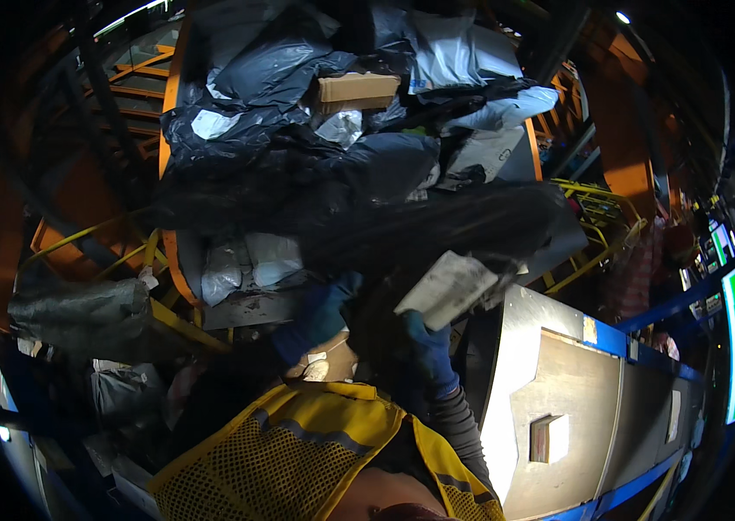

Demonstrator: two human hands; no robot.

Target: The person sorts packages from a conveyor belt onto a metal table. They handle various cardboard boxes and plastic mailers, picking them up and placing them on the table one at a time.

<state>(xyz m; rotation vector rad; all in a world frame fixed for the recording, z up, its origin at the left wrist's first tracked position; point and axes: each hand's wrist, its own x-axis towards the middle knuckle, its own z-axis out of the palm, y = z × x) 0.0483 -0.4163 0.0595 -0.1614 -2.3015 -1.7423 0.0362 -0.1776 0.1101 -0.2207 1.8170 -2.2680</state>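
My left hand (pixel 328 312), in a blue glove, is at the near side of a large black plastic-wrapped parcel (pixel 445 221); its fingers are dark and blurred, so I cannot tell if they grip it. My right hand (pixel 429 338), gloved as well, is at the lower edge of a white label or flat packet (pixel 449 290) against the dark plastic; its grip is unclear. Beyond lies a heap of black and grey mailing bags (pixel 276 65), with a cardboard box (pixel 358 91) among them. Two pale bags (pixel 273 257) rest left of the black parcel.
An orange-edged chute (pixel 168 130) holds the heap. At the right, a small box (pixel 548 439) sits on a brightly lit table with a blue frame (pixel 641 358). Yellow metal rails (pixel 592 260) stand on both sides, and a dark green sack (pixel 81 319) hangs at the left.
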